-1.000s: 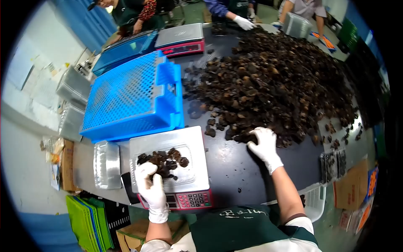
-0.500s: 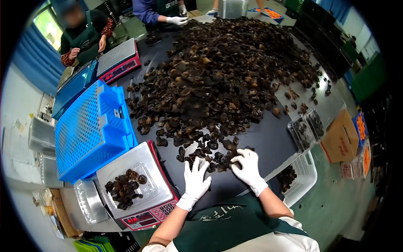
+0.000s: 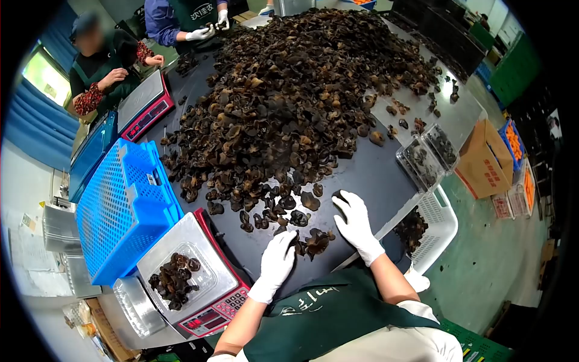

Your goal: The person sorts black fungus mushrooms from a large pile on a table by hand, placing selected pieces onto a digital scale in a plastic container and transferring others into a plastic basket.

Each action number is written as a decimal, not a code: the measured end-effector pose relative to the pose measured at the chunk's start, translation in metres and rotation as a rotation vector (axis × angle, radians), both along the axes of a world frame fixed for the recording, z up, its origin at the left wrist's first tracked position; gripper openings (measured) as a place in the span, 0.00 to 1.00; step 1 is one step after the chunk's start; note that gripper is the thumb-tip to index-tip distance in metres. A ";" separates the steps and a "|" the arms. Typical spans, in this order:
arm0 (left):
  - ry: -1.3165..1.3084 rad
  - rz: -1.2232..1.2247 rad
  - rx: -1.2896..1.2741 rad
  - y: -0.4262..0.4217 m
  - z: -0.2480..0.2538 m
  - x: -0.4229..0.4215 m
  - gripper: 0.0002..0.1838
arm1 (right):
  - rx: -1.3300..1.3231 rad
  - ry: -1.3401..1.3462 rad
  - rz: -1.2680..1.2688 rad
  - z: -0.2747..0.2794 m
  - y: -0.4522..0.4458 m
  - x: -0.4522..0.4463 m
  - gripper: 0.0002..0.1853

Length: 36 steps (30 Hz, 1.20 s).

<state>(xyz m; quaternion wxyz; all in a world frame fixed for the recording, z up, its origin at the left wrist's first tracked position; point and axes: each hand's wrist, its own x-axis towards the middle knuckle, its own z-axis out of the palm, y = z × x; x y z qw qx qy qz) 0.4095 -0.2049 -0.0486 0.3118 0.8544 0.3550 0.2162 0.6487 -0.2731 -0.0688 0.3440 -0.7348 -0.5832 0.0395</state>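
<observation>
Dark brown wood-ear-like pieces form a large heap (image 3: 277,102) on the dark table (image 3: 368,175). My left hand (image 3: 279,258), in a white glove, has its fingers together at the left edge of a small cluster (image 3: 315,242); whether it grips a piece is hidden. To the right of that cluster, my gloved right hand (image 3: 356,222) has thumb and fingers apart, with a dark bit at its fingertips. A clear tray (image 3: 202,265) holding more pieces (image 3: 174,280) rests on the red-and-silver scale (image 3: 226,280), left of my left hand.
Blue crates (image 3: 123,211) stand left, beyond an empty clear tray (image 3: 140,308). Filled clear boxes (image 3: 419,163) sit at the right table edge, above a white basket (image 3: 443,232). A cardboard box (image 3: 487,160) is farther right. Two co-workers (image 3: 99,72) (image 3: 187,24) are at the far left.
My left hand's spread fingers have come together beside the small cluster. My right hand has moved slightly up, away from the pieces. The view has shifted.
</observation>
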 end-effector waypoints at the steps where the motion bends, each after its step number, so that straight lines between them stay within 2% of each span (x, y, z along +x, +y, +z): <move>1: 0.007 -0.033 0.031 -0.002 -0.002 0.005 0.24 | -0.036 0.015 0.030 -0.003 0.004 0.000 0.22; 3: 0.090 -0.111 0.115 -0.008 -0.002 0.012 0.28 | 0.020 0.009 0.033 -0.014 0.008 0.006 0.16; 5: 0.243 -0.177 0.061 -0.013 0.004 0.011 0.27 | -0.038 0.161 0.005 -0.026 0.010 0.019 0.11; 6: 0.270 -0.164 0.075 -0.016 -0.003 0.008 0.22 | 0.025 0.207 -0.024 -0.016 0.010 0.015 0.08; 7: 0.271 -0.163 0.076 -0.019 -0.008 0.002 0.22 | 0.026 0.208 -0.022 -0.003 0.008 0.011 0.08; 9: 0.120 -0.062 -0.010 -0.021 -0.013 -0.010 0.18 | -0.231 0.277 0.168 0.024 -0.001 -0.002 0.10; 11: 0.041 0.044 -0.151 -0.021 0.000 -0.012 0.14 | -0.111 0.168 0.393 0.034 -0.008 -0.022 0.13; 13: -0.012 0.098 -0.202 -0.017 0.009 -0.010 0.12 | -0.108 0.041 0.495 0.030 -0.015 -0.042 0.10; 14: -0.011 0.132 -0.243 -0.014 0.013 -0.009 0.11 | -0.110 0.040 0.496 0.019 -0.018 -0.043 0.10; 15: -0.078 0.132 -0.175 -0.010 0.003 -0.009 0.08 | -0.140 0.082 0.476 0.001 -0.019 -0.043 0.09; 17: -0.093 0.254 -0.625 0.000 0.002 -0.010 0.08 | -0.157 0.229 0.380 -0.010 -0.018 -0.038 0.08; 18: -0.264 0.270 -0.733 0.005 0.003 -0.008 0.08 | -0.116 0.306 0.311 -0.001 -0.018 -0.037 0.08; 19: -0.260 0.320 -0.891 0.013 0.007 -0.008 0.07 | -0.074 0.381 0.240 0.010 -0.019 -0.035 0.07; 21: -0.374 0.310 -0.850 0.021 0.008 0.000 0.06 | -0.019 0.669 0.105 0.013 -0.019 -0.029 0.06; 23: -0.242 0.254 -0.671 0.028 0.012 0.015 0.07 | -0.068 0.850 -0.027 0.010 -0.010 -0.018 0.08; 25: -0.035 0.081 -0.071 0.034 0.002 0.031 0.12 | -0.146 0.760 -0.004 0.016 0.006 -0.010 0.11; 26: -0.067 0.068 -0.006 0.032 -0.016 0.038 0.17 | -0.058 0.661 -0.002 0.014 0.021 -0.015 0.12; 27: 0.089 0.056 0.101 0.030 -0.017 0.043 0.17 | 0.030 0.563 0.000 0.011 0.035 -0.020 0.13; 29: 0.150 0.039 0.133 0.030 -0.032 0.047 0.13 | -0.077 0.390 0.056 -0.004 0.054 -0.027 0.18; 30: 0.101 0.038 0.129 0.031 -0.038 0.045 0.09 | -0.113 0.284 0.026 -0.006 0.062 -0.034 0.18; 31: 0.103 0.036 0.129 0.033 -0.034 0.042 0.09 | -0.151 0.181 -0.005 -0.009 0.067 -0.039 0.18; 32: 0.016 0.066 0.107 0.033 -0.029 0.037 0.07 | -0.196 0.132 -0.005 -0.022 0.072 -0.037 0.19; 33: -0.072 0.098 0.085 0.033 -0.020 0.031 0.05 | -0.174 0.182 -0.021 -0.026 0.075 -0.034 0.16; 34: -0.059 0.145 -0.112 0.032 -0.006 0.023 0.04 | -0.176 0.220 -0.039 -0.023 0.077 -0.030 0.15; 35: -0.253 0.204 -0.317 0.029 -0.009 0.014 0.06 | -0.181 0.261 -0.057 -0.020 0.076 -0.028 0.14; 36: -0.299 0.284 -0.681 0.027 0.004 0.004 0.07 | -0.104 0.319 -0.090 -0.018 0.074 -0.025 0.11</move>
